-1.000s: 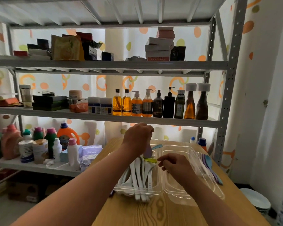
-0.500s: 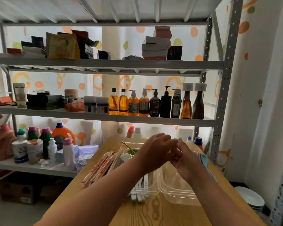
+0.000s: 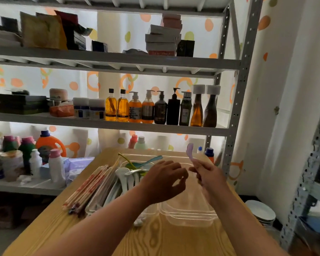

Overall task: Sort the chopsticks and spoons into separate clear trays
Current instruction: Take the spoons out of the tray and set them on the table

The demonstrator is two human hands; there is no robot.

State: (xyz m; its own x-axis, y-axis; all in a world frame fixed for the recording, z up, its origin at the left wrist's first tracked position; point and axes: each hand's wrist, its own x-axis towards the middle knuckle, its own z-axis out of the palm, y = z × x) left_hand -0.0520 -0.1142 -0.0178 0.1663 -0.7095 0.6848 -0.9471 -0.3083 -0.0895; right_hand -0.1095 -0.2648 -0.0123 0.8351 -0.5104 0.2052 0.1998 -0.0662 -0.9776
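Head view: wood-grain table [image 3: 155, 241], glossy clear tray [image 3: 190, 213] under my hands. Right hand [image 3: 208, 175] pinches a smooth lilac spoon [image 3: 190, 151] upright. Left hand [image 3: 162, 181] is loosely curled, holding nothing. White spoons [image 3: 125, 177] are piled left of the tray, thin chopsticks [image 3: 89, 188] further left.

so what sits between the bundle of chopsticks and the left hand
In the head view, white spoons piled in the left clear tray fill the stretch between the chopsticks and the left hand.
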